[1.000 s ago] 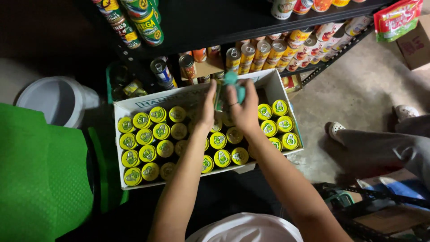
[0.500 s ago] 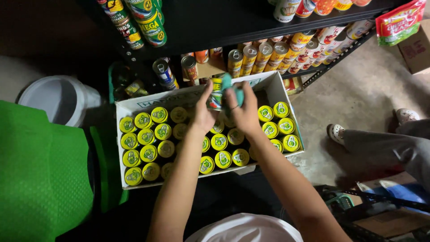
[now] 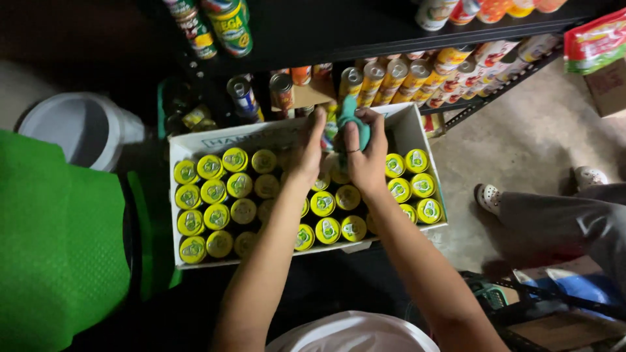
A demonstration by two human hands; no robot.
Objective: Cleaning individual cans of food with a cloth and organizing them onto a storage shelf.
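Observation:
A white cardboard box (image 3: 215,140) on the floor is filled with several cans with yellow-green lids (image 3: 215,192). My left hand (image 3: 308,151) grips one can (image 3: 330,127) lifted above the box's far side. My right hand (image 3: 365,153) presses a teal cloth (image 3: 352,117) against that can. Both forearms reach over the box from below.
A dark metal shelf (image 3: 391,29) above carries rows of cans (image 3: 417,75). A white bucket (image 3: 78,127) and a green mesh bag (image 3: 59,241) lie at the left. Another person's leg and white shoe (image 3: 489,195) are at the right on the concrete floor.
Both hands and the can with the cloth have shifted slightly toward the box's far edge; the camera has moved a little closer.

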